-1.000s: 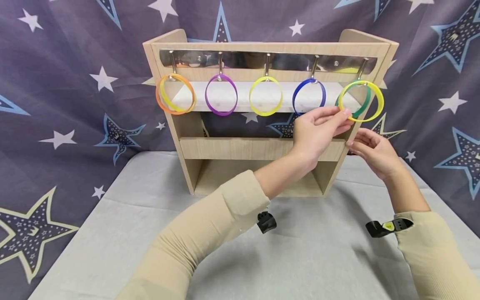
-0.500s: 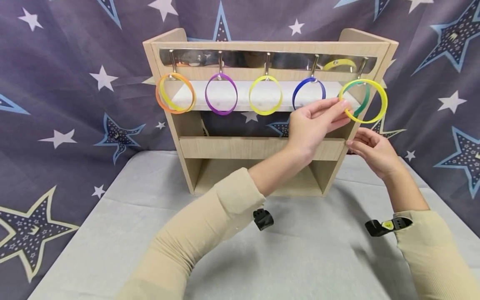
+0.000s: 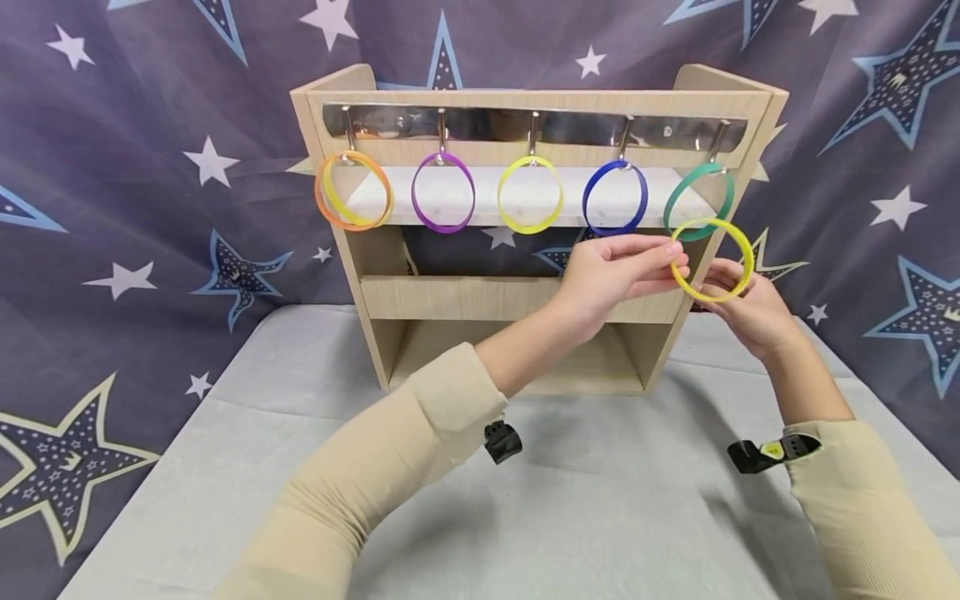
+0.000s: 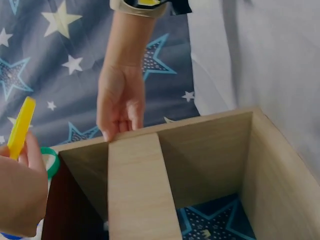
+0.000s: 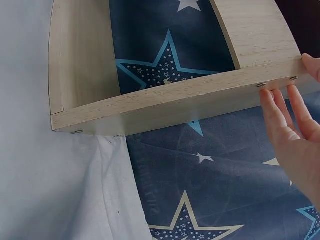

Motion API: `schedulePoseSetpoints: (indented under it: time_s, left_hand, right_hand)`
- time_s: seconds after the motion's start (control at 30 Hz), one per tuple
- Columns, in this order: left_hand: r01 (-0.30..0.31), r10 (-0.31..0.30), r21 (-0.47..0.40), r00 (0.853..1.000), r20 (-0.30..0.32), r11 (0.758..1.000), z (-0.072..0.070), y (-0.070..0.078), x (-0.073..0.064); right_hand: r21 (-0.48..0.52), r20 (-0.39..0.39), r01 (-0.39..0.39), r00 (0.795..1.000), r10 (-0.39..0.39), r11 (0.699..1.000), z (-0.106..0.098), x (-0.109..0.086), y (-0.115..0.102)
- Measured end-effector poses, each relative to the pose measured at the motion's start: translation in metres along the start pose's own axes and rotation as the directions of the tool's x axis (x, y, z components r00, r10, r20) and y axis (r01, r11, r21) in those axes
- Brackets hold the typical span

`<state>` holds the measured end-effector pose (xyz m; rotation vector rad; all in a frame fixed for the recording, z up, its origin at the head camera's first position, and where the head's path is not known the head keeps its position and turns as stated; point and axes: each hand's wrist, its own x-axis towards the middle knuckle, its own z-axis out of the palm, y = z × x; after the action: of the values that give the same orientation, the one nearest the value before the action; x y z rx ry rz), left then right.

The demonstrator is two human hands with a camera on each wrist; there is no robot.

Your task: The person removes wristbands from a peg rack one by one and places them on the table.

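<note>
My left hand point(image 3: 611, 271) pinches a yellow ring point(image 3: 750, 260) by its left rim, in front of the shelf's right end. In the left wrist view this yellow ring point(image 4: 22, 126) appears edge-on. Behind and above it a green ring point(image 3: 668, 210) hangs from the rightmost hook, partly overlapped by it. My right hand point(image 3: 753, 312) holds the right side panel of the wooden shelf point(image 3: 480, 297). The right wrist view has the thumb at the panel's front edge and the fingertips of the right hand point(image 5: 292, 132) against its outer face.
A metal hook strip point(image 3: 577, 127) crosses the shelf's top. From its other hooks hang a blue ring point(image 3: 586, 200), another yellow ring point(image 3: 500, 193), a purple ring point(image 3: 472, 198) and an orange ring point(image 3: 389, 200) with a yellow one behind. The shelf stands on a grey cloth point(image 3: 247, 450) before a star-patterned curtain point(image 3: 150, 208).
The yellow ring in my left hand has moved down from hook height, off the front of the green ring, to below it. My right hand has stayed on the shelf's side.
</note>
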<state>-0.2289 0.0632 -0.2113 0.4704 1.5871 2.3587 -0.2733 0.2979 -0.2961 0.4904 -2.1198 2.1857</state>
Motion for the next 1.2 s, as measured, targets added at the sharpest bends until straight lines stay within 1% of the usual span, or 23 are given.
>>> schedulePoseSetpoints:
  time_s: [0.1, 0.2, 0.3, 0.4, 0.53, 0.63, 0.83, 0.9, 1.0, 1.1, 1.2]
  left_hand:
    - [0.088, -0.088, 0.041, 0.996, 0.001, 0.995, -0.004, -0.005, 0.001]
    - [0.165, -0.166, 0.088, 0.986, 0.004, 0.982, -0.009, -0.01, 0.002]
    - [0.237, -0.24, 0.137, 0.971, 0.007, 0.962, -0.013, -0.015, 0.002]
    - [0.298, -0.307, 0.198, 0.951, 0.017, 0.934, -0.017, -0.02, 0.002]
    - [0.351, -0.374, 0.275, 0.926, 0.038, 0.895, -0.022, -0.026, 0.003]
    - [0.392, -0.424, 0.311, 0.905, 0.042, 0.866, -0.024, -0.03, 0.004]
    - [0.483, -0.521, 0.322, 0.853, 0.038, 0.814, -0.029, -0.041, 0.005]
    - [0.505, -0.544, 0.327, 0.838, 0.034, 0.799, -0.031, -0.045, 0.006]
    - [0.519, -0.569, 0.353, 0.821, 0.049, 0.779, -0.034, -0.051, 0.007]
    - [0.519, -0.586, 0.379, 0.807, 0.08, 0.766, -0.04, -0.057, 0.009]
    - [0.518, -0.595, 0.393, 0.798, 0.097, 0.759, -0.048, -0.062, 0.011]
  right_hand:
    - [-0.037, -0.022, -0.012, 1.0, 0.012, 0.999, 0.0, 0.001, 0.0]
    - [-0.043, -0.03, -0.024, 0.999, 0.022, 0.999, 0.0, 0.0, 0.001]
    - [0.01, -0.002, -0.001, 1.0, 0.001, 1.0, -0.001, -0.001, 0.002]
    - [0.009, 0.007, 0.01, 1.0, -0.01, 1.0, -0.001, -0.001, 0.002]
    - [-0.008, 0.001, -0.007, 1.0, 0.007, 1.0, -0.001, -0.001, 0.001]
    - [-0.01, 0.001, -0.013, 1.0, 0.013, 1.0, 0.0, -0.002, 0.0]
    - [-0.013, 0.006, -0.002, 1.0, 0.002, 1.0, 0.0, -0.001, 0.0]
    - [-0.006, 0.01, 0.004, 1.0, -0.004, 1.0, 0.0, -0.001, 0.0]
    - [-0.001, 0.013, 0.009, 1.0, -0.009, 1.0, 0.0, 0.0, 0.0]
    - [-0.01, 0.011, 0.007, 1.0, -0.007, 1.0, 0.0, -0.001, 0.001]
    - [-0.015, 0.006, 0.004, 1.0, -0.004, 1.0, -0.001, -0.001, 0.001]
